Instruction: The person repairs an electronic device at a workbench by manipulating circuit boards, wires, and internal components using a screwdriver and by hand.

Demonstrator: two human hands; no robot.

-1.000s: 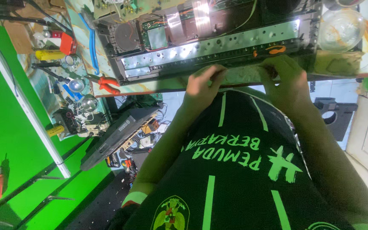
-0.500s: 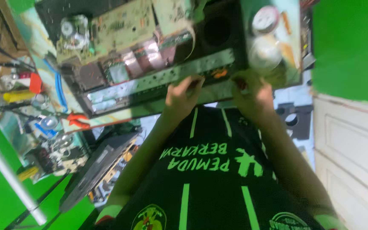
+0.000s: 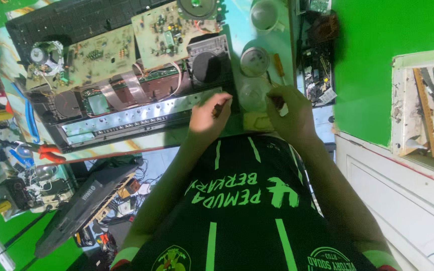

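Note:
An opened electronic device (image 3: 126,118) lies on the bench, with green circuit boards (image 3: 169,35), flat ribbon cables, round speakers (image 3: 46,52) and a long metal strip along its front. My left hand (image 3: 207,118) is at the device's right end, fingers closed on a small dark object (image 3: 220,107). My right hand (image 3: 288,114) is just right of it, beside a clear round container (image 3: 252,95), pinching something small and dark that I cannot make out. A yellow sponge-like block (image 3: 258,122) lies between my hands at the bench edge.
A white cup (image 3: 264,15) and a round tin (image 3: 254,60) stand behind the clear container, with an orange-handled screwdriver (image 3: 279,65). Red-handled pliers (image 3: 46,150) and tools lie left. A dark keyboard case (image 3: 84,200) leans below the bench. Green wall (image 3: 367,60) right.
Both hands have moved from the middle of the device's front edge to its right end, near the clear container. The view has swung right.

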